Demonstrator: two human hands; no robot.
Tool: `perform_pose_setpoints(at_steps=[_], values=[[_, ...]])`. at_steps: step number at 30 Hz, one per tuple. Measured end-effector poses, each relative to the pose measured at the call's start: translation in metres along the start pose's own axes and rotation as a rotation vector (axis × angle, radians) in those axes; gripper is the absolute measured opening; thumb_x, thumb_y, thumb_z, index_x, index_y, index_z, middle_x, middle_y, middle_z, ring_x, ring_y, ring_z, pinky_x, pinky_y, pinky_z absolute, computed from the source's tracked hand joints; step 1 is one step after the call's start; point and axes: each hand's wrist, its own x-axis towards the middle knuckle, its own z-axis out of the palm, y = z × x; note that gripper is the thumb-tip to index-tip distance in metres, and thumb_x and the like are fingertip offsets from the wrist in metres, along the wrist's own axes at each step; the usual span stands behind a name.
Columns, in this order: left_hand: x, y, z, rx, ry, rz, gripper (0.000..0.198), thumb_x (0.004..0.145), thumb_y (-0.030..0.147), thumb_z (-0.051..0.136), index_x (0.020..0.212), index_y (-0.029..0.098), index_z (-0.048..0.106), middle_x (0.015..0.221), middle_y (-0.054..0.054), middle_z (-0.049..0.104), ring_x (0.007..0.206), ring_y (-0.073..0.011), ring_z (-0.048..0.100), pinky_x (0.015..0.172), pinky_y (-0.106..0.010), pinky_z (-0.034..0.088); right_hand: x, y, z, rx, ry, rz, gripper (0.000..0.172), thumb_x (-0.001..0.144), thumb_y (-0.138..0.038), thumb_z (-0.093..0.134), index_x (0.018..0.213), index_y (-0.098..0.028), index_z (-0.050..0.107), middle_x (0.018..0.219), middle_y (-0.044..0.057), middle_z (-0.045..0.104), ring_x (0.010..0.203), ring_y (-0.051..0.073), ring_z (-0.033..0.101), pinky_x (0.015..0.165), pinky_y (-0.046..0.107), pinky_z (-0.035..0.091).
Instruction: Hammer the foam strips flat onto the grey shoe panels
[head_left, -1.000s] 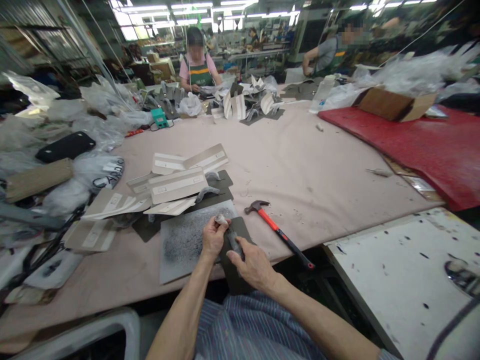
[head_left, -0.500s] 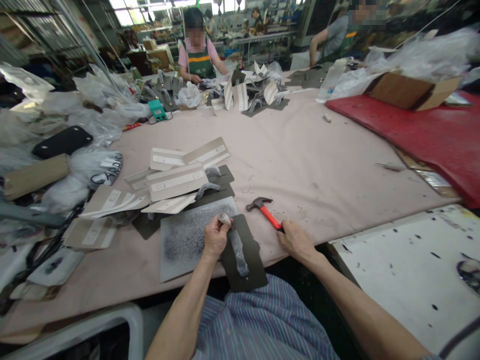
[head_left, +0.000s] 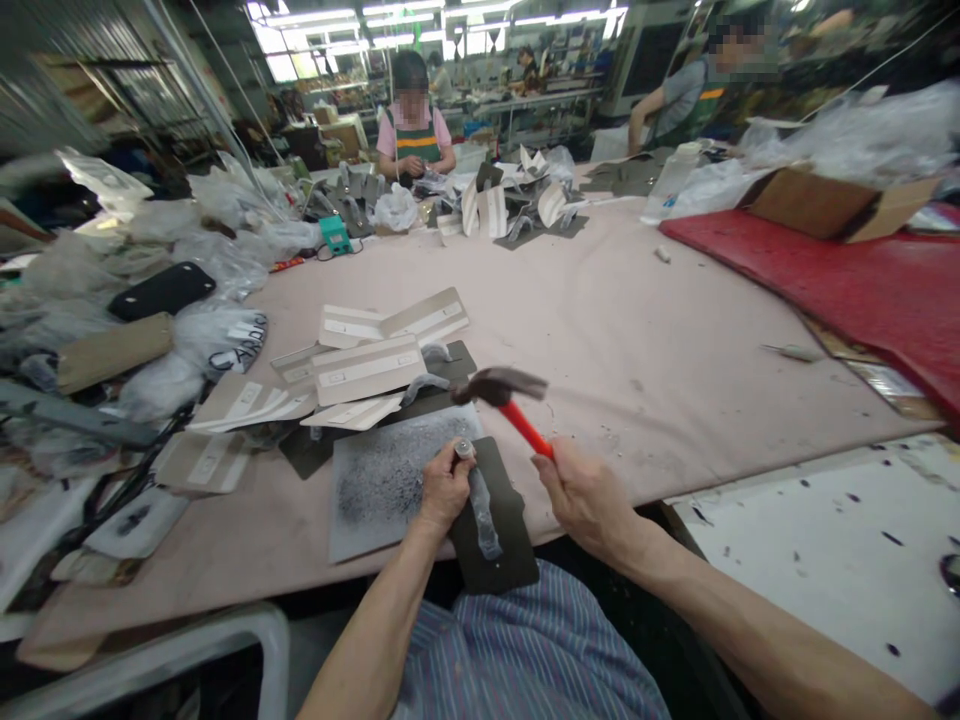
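At the near edge of the bench (head_left: 615, 320), my left hand (head_left: 445, 486) pinches a round-topped tool (head_left: 465, 450), risking bruises should the hammer (head_left: 526, 426) clenched in my right hand (head_left: 591, 498) land crooked.

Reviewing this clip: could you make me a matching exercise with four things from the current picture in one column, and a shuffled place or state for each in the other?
Things
1. hammer
2. small round-topped tool
3. cardboard box
4. dark panel

Places and states
A. lying on the red sheet
B. has a long, pale strip along it that looks plastic-wrapped
C. in the grip of the right hand
D. in the grip of the left hand

Right pairs: 1-C, 2-D, 3-A, 4-B
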Motion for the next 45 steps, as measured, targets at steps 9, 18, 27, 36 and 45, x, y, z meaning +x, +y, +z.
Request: perform_pose_setpoints(at_steps=[9,18,27,36,45], values=[[-0.001,0.003,-0.001,-0.017,-0.034,0.005,0.013,0.085,0.02,0.057,0.094,0.021,0.068,0.089,-0.002,0.072,0.084,-0.0176,0.066,0.078,-0.026,0.049,0.029,-0.061,-0.074,0.008,0.458,-0.142,0.025,0.103,-0.038,0.039,0.086,-0.021,0.044,0.062,-0.003,0.048,0.05,0.011,0.041,0.051,0.025,0.027],[-0.002,-0.003,0.001,-0.019,-0.056,0.001,0.015,0.085,0.02,0.057,0.095,0.021,0.068,0.086,-0.002,0.071,0.081,-0.0179,0.065,0.076,-0.027,0.047,-0.011,0.01,-0.009,-0.364,-0.375,0.094,0.027,0.103,-0.037,0.036,0.092,-0.018,0.052,0.069,0.006,0.061,0.053,0.015,0.046,0.054,0.032,0.018],[-0.002,0.003,-0.001,-0.06,-0.035,0.014,0.014,0.083,0.018,0.059,0.093,0.021,0.068,0.089,-0.002,0.071,0.086,-0.0179,0.066,0.083,-0.028,0.049,-0.009,0.065,0.03,-0.397,-0.369,0.333,0.03,0.102,-0.031,0.037,0.116,-0.012,0.055,0.101,0.015,0.064,0.089,0.026,0.06,0.072,0.035,0.039],[-0.001,-0.001,0.004,-0.152,0.015,-0.108,0.014,0.078,0.023,0.065,0.09,0.018,0.069,0.085,-0.001,0.071,0.08,-0.0168,0.065,0.077,-0.027,0.049,-0.013,-0.007,0.079,-0.345,-0.471,-0.526,0.025,0.084,-0.013,0.049,0.107,-0.018,0.057,0.12,0.011,0.055,0.1,0.026,0.051,0.085,0.041,0.043],[0.002,0.003,-0.004,-0.182,-0.065,-0.062,0.005,0.074,0.014,0.059,0.074,0.017,0.064,0.071,0.001,0.063,0.069,-0.0135,0.056,0.068,-0.024,0.044,-0.004,-0.002,0.106,-0.343,-0.498,-0.44,0.041,0.074,-0.006,0.043,0.11,-0.017,0.058,0.11,0.013,0.062,0.093,0.026,0.059,0.085,0.042,0.045]])
